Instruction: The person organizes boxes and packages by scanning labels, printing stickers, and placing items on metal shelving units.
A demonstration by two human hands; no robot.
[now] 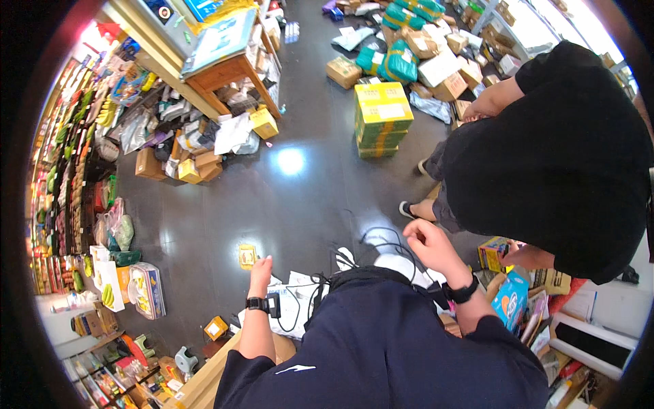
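My left hand point(261, 271) is held out over the dark floor with nothing seen in it; its fingers are partly hidden. Just left of it, a small yellow packet point(248, 256) lies on the floor. My right hand point(428, 244) is raised before me, fingers curled, near a co-worker's leg, and holds nothing that I can see. Each wrist bears a black strap, with dark cables about my waist. White parcels point(294, 301) lie low beside my left forearm. Ahead stand stacked yellow-and-green cartons point(383, 110).
A co-worker in a black shirt point(541, 163) bends close on the right, one hand at a colourful box point(492, 254). Parcels point(434, 61) are heaped ahead. A wooden table point(219, 76) and more parcels stand ahead left; stocked shelves point(66, 168) line the far left.
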